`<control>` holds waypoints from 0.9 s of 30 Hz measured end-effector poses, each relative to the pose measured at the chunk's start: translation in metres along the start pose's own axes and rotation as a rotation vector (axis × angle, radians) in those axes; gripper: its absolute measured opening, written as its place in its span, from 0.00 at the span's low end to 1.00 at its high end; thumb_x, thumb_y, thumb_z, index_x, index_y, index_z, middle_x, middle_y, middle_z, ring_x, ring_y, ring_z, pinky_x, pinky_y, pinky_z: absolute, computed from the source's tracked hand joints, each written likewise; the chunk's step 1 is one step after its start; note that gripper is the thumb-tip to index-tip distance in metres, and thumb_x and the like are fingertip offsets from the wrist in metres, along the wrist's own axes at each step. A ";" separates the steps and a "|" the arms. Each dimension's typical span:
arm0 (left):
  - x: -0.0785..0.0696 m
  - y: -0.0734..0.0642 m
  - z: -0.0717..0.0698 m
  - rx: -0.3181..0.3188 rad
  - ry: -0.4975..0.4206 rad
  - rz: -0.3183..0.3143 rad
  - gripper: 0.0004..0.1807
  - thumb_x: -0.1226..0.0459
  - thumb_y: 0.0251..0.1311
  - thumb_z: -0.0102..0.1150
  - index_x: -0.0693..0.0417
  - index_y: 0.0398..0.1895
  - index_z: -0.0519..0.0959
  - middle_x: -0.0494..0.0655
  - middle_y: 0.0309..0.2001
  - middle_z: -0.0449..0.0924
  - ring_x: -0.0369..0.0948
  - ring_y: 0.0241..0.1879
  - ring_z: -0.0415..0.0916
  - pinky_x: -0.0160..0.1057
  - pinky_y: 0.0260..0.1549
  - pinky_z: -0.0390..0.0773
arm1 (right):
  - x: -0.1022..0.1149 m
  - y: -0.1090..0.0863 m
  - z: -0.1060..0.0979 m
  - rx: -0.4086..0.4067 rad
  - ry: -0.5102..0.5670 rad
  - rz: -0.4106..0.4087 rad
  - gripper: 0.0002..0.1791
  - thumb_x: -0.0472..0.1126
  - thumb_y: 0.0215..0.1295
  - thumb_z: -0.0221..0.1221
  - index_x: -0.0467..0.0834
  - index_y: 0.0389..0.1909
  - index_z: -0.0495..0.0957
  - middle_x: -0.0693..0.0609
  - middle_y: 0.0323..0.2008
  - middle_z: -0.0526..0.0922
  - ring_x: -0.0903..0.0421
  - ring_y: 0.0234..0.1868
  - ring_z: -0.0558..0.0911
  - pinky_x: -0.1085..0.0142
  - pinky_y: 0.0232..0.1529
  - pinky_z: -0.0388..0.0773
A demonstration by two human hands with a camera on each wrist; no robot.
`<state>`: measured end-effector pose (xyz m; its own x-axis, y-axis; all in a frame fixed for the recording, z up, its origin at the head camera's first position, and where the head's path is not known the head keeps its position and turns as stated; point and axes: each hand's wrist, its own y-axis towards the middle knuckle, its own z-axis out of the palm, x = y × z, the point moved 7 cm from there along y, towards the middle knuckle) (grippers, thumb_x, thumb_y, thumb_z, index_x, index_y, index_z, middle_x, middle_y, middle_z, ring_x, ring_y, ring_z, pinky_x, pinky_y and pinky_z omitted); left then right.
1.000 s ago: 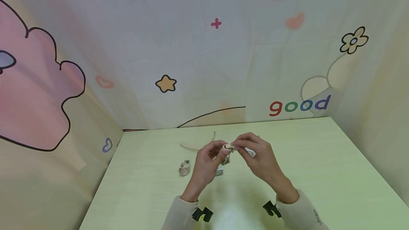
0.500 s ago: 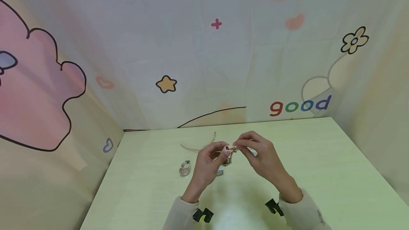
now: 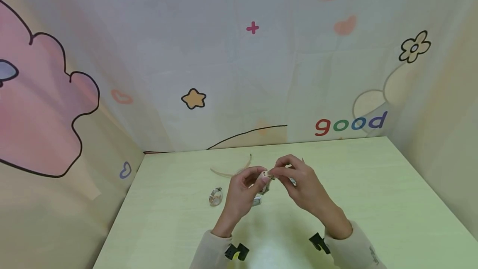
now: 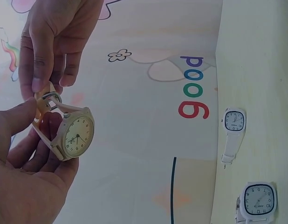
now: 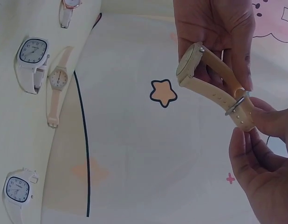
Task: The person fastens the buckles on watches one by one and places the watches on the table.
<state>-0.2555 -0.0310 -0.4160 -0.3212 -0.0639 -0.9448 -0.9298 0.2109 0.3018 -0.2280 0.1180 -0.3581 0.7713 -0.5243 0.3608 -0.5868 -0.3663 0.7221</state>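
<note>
A cream wristwatch (image 4: 78,135) with a round dial hangs above the table, its strap (image 5: 210,94) bent into a loop. My left hand (image 3: 242,194) grips the strap between thumb and fingers, with the watch case in front of those fingers. Opposite it, my right hand (image 3: 304,184) pinches the strap end at the metal buckle (image 5: 237,103). The strap passes through the buckle in the right wrist view. Fingers hide part of the strap end in the left wrist view.
A round-faced watch (image 3: 215,197) lies left of my left hand. Farther back is a thin-strapped pale watch (image 5: 58,78), laid out flat. Two white square-faced watches (image 5: 33,51) also rest on the pale green table (image 3: 168,219). A printed cloth backdrop (image 3: 239,61) rises behind.
My right fingertips have shifted slightly left and down onto the strap end at the buckle. The left hand keeps its grip almost in place.
</note>
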 end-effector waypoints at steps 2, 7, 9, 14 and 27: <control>0.000 0.000 0.000 0.000 0.005 -0.006 0.13 0.60 0.64 0.63 0.56 0.49 0.82 0.54 0.45 0.84 0.36 0.42 0.81 0.30 0.43 0.79 | 0.001 0.000 0.001 0.007 0.000 0.002 0.15 0.23 0.51 0.68 0.44 0.36 0.87 0.52 0.39 0.78 0.60 0.35 0.77 0.69 0.29 0.78; -0.001 -0.002 0.000 0.008 0.008 -0.009 0.12 0.60 0.65 0.62 0.55 0.48 0.83 0.53 0.45 0.85 0.37 0.43 0.81 0.31 0.45 0.79 | 0.001 0.000 0.003 0.022 0.013 0.015 0.15 0.23 0.52 0.68 0.44 0.36 0.87 0.53 0.39 0.79 0.60 0.34 0.78 0.69 0.31 0.78; -0.001 -0.002 0.001 0.016 -0.001 -0.002 0.12 0.61 0.65 0.62 0.56 0.47 0.83 0.54 0.45 0.85 0.36 0.43 0.81 0.31 0.44 0.79 | 0.001 -0.001 0.003 0.023 0.024 0.011 0.15 0.23 0.51 0.68 0.44 0.36 0.87 0.53 0.39 0.79 0.61 0.34 0.78 0.69 0.31 0.78; -0.002 -0.003 0.003 0.027 -0.042 -0.004 0.13 0.61 0.65 0.62 0.56 0.49 0.82 0.55 0.46 0.84 0.35 0.43 0.81 0.31 0.44 0.80 | -0.002 -0.002 0.004 0.012 0.049 0.034 0.15 0.27 0.55 0.68 0.44 0.43 0.85 0.54 0.40 0.82 0.61 0.35 0.80 0.69 0.34 0.79; -0.002 -0.006 -0.001 -0.011 -0.107 -0.028 0.14 0.63 0.64 0.62 0.59 0.51 0.81 0.61 0.46 0.83 0.32 0.40 0.81 0.31 0.42 0.82 | -0.008 -0.007 0.001 -0.061 0.106 0.119 0.15 0.31 0.58 0.67 0.45 0.46 0.82 0.53 0.42 0.86 0.60 0.40 0.84 0.67 0.42 0.82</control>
<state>-0.2497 -0.0326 -0.4154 -0.2743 0.0346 -0.9610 -0.9404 0.1995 0.2756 -0.2298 0.1238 -0.3667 0.7206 -0.4763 0.5039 -0.6621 -0.2571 0.7039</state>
